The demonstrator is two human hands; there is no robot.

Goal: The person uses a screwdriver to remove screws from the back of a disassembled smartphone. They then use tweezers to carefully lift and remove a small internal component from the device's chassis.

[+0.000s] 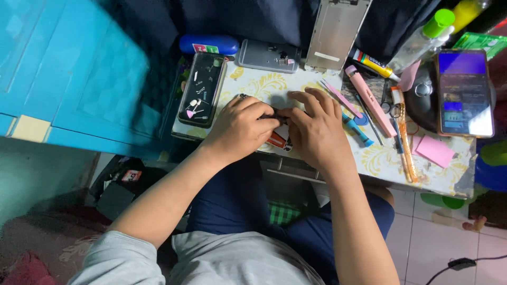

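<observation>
My left hand point(240, 128) and my right hand point(316, 129) meet over the near middle of a small patterned table point(380, 158). Both close on a small dark object point(275, 117) pinched between their fingertips; most of it is hidden. A small red and white item point(279, 141) lies just under the hands. A dark phone back point(202, 88) holding tiny parts lies left of my left hand. A blue-handled tool point(356, 129) rests right of my right hand.
A grey phone shell point(269, 55) and a silver phone frame point(335, 31) lie at the far edge. Pink tools point(369, 100), a pink pad point(434, 151), a lit phone point(465, 92) and a green-capped bottle point(422, 37) crowd the right. A blue cabinet point(74, 74) stands left.
</observation>
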